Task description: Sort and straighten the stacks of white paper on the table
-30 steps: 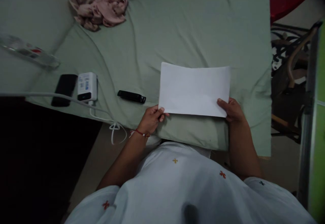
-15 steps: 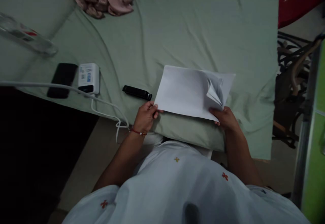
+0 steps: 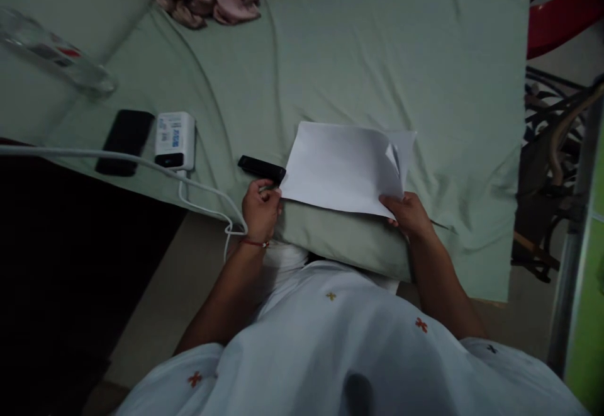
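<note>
On the bed, the right hand pinches the paper sheets at their near right corner. The left hand, fingers curled, touches the near left corner beside a black stapler. Squaring the stack seems underway; aligned edges come next.

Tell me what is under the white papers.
The papers lie on a green pillow on the bed. The right hand holds their near corner; the left hand is at their left corner. Anything directly beneath is hidden.
</note>
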### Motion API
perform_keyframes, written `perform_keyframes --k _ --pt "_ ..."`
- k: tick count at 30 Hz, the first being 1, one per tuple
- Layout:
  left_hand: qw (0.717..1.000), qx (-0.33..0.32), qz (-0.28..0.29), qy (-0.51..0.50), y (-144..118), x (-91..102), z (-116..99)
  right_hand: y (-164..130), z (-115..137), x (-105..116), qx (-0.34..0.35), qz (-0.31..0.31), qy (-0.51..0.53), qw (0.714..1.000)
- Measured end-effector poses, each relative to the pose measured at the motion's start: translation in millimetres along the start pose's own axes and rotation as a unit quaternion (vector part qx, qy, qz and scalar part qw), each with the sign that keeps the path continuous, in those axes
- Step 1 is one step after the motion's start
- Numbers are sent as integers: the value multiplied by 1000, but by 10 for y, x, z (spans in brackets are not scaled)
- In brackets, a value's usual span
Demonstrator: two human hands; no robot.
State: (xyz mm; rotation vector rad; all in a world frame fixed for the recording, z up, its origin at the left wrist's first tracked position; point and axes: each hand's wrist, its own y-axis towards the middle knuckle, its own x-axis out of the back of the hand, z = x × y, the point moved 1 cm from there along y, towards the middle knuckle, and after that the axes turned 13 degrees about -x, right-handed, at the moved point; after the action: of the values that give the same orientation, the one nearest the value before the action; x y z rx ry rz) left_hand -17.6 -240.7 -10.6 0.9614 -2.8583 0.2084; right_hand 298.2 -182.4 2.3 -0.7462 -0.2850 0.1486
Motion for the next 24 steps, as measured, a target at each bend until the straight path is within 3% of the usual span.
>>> perform_keyframes --k 10,14,19,24 --pt "999 28 22 24 98 10 132 4 -42 9 -26 -12 21 999" --pt "998 -22 38 49 91 31 135 -27 -63 48 -24 -12 42 999" --pt "992 -103 43 64 -20 28 19 -115 -196 327 -3 -17 41 999" --pt "985 -78 151 -21 -198 -76 -149 -215 -437 620 26 -48 62 997"
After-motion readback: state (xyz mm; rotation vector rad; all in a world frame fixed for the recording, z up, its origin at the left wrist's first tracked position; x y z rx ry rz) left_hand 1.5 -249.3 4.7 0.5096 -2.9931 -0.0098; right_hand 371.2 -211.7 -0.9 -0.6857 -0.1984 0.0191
